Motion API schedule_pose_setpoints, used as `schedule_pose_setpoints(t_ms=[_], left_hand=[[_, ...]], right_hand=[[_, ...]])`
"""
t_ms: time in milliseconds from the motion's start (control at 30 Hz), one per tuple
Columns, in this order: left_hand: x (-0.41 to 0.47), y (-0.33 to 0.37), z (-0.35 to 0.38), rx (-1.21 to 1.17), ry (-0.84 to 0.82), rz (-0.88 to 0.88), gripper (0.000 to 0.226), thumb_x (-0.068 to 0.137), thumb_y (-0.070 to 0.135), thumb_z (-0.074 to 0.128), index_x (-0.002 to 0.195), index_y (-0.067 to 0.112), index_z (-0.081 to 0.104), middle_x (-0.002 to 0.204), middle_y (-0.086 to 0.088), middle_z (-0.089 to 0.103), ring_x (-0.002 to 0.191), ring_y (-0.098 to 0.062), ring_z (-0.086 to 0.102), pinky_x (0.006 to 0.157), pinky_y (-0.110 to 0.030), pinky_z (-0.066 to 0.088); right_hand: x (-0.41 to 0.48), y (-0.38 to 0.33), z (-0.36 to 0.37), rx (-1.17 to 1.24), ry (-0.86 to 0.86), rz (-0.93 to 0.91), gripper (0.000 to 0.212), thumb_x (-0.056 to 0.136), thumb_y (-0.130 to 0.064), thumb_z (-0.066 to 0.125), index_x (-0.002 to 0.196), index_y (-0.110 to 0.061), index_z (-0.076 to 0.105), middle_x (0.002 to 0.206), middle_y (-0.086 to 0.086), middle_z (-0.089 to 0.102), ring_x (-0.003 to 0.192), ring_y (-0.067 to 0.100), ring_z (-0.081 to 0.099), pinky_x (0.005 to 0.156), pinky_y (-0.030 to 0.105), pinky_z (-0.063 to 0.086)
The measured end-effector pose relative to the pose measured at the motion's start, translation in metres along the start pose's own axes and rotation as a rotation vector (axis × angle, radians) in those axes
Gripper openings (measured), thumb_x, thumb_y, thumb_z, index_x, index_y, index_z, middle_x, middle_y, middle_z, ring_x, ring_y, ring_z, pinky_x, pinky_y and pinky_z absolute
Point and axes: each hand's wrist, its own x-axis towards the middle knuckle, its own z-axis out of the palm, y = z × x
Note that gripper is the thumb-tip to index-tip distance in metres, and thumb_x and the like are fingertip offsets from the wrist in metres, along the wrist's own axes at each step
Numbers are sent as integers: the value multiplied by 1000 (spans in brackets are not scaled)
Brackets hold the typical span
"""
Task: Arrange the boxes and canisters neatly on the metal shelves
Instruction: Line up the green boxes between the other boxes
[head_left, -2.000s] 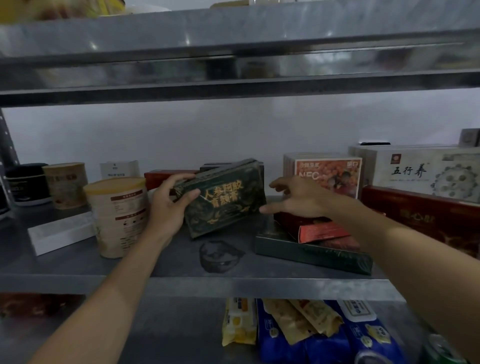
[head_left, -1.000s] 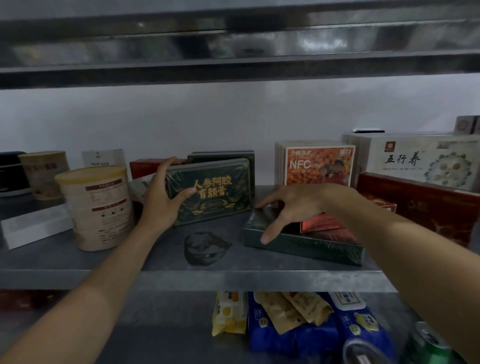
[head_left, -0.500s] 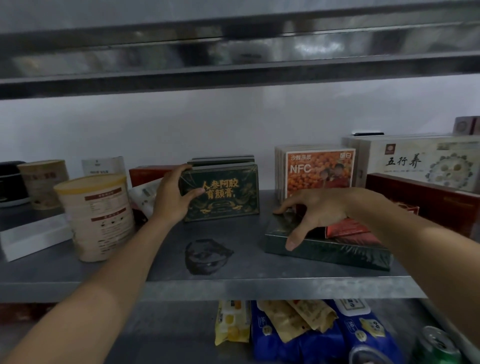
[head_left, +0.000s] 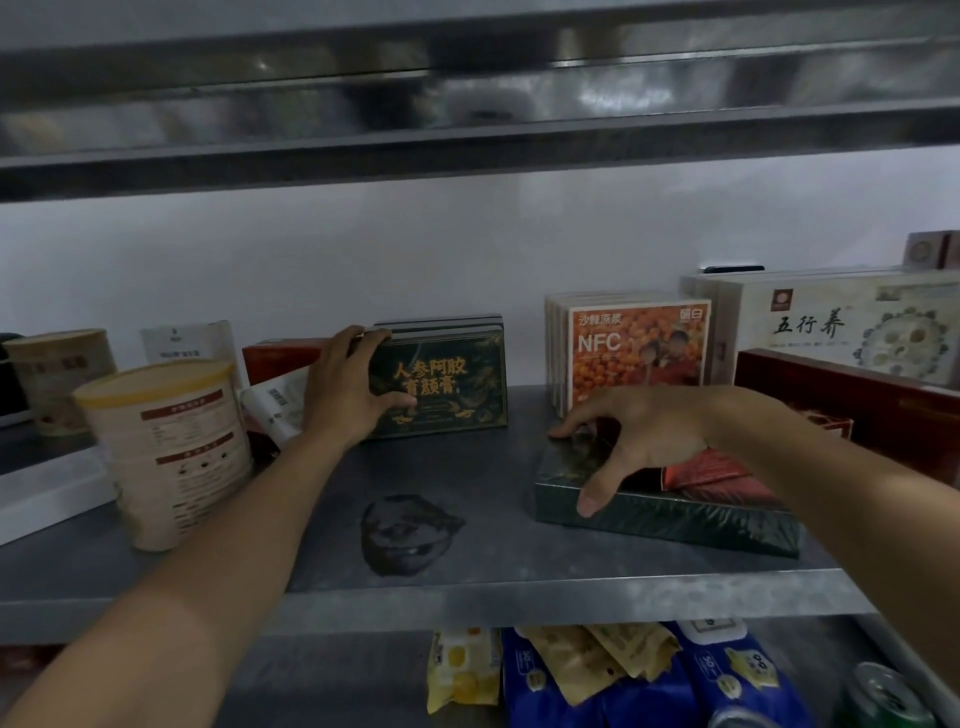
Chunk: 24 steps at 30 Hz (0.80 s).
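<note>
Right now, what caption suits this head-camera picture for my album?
Left hand holds an upright dark green box on the metal shelf while the right hand grips a flat green box.

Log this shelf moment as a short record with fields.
left hand: grips the left end of the upright dark green box
right hand: holds the left end of the flat green box, thumb on its near edge
flat green box: lies on the metal shelf, red packets on top
neighbours: orange NFC box upright behind the right hand; yellow-lidded canister left of the left arm
left to do: flat green box not yet stood up
</note>
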Motion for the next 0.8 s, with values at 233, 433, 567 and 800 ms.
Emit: schedule_pose_setpoints(t_ms=[233,433,567,800], left_hand=[[11,-5,8,-61,-35,-35,89,69,43,85,145,26,42,157,-7,25,143,-30,24,114,-47,30],[13,-5,14,-120,-50,-38,88,71,38,85,146,26,40,157,-6,22,141,-33,29,113,-48,34],[13,-8,15,-123,-62,-30,91,72,40,84,148,27,36,158,-5,19,142,-33,27,114,-49,32],[13,-8,17,-154,-58,-34,90,72,36,85,147,26,37,156,-8,20,141,-34,27,115,-49,31]], right_hand=[[0,-2,-1,3,1,8,91,62,-59,84,142,-45,43,155,-14,28,142,16,27,110,32,26],[-1,-2,-1,20,-1,4,88,63,-55,85,141,-44,44,151,-15,32,137,13,31,100,25,26],[-4,2,-3,15,-6,19,88,63,-55,85,140,-46,44,154,-15,28,141,15,28,105,28,26],[-6,5,-4,25,-11,14,87,64,-52,85,141,-45,44,153,-14,28,141,15,28,103,26,25]])
